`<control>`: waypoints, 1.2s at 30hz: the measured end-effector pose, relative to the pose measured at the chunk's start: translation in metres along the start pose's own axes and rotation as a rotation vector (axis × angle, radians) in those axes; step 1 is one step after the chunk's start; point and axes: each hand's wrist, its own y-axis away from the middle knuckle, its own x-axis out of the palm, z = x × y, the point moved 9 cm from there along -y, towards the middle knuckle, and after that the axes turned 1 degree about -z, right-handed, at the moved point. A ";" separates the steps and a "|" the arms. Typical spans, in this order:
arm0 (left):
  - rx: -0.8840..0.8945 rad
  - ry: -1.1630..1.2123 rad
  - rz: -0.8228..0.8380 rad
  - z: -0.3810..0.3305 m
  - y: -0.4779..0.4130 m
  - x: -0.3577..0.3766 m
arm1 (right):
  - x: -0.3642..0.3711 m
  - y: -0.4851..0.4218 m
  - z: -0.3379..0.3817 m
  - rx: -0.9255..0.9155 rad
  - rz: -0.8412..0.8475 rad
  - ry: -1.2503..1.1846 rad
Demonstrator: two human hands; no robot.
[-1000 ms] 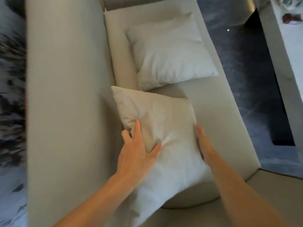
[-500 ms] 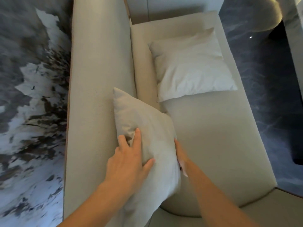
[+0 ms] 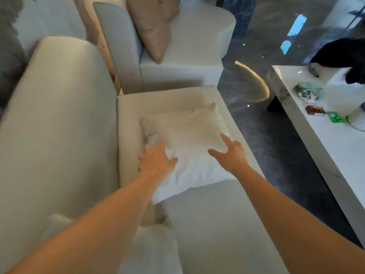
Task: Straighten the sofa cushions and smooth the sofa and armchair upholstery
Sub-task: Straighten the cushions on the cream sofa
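Note:
A cream sofa (image 3: 217, 224) runs from the bottom of the view to the middle, its tall backrest (image 3: 59, 125) on the left. A white cushion (image 3: 187, 139) lies flat on the far end of the seat. My left hand (image 3: 156, 161) rests, fingers spread, on the cushion's near-left corner. My right hand (image 3: 231, 153) is open with fingers apart over its right edge, touching or just above it. A second pale cushion (image 3: 154, 246) leans against the backrest under my left forearm, blurred. Beyond the sofa stands a pale armchair (image 3: 183, 62) holding a tan cushion (image 3: 152, 30).
A white marble coffee table (image 3: 325, 147) stands to the right, carrying a crumpled cloth (image 3: 309, 91), a small red box (image 3: 315, 110), a green packet (image 3: 334, 117) and a white container (image 3: 356, 120). Dark glossy floor (image 3: 276, 155) lies between sofa and table.
Both hands let go of the near cushion, which now leans on the backrest, and reached forward onto the far cushion. The view lifted, showing the armchair and table.

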 end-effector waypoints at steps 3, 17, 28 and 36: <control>-0.083 0.182 0.062 0.029 -0.050 0.043 | 0.040 -0.040 -0.024 0.093 0.083 0.054; 0.258 -0.119 -0.268 -0.055 -0.006 -0.069 | 0.068 -0.002 -0.011 0.212 0.076 -0.515; 0.299 -0.362 -0.229 0.064 0.029 -0.175 | 0.204 0.091 0.174 0.219 0.374 -0.816; 0.344 0.048 -0.275 0.095 0.074 -0.176 | 0.125 0.175 0.130 0.117 0.396 -0.455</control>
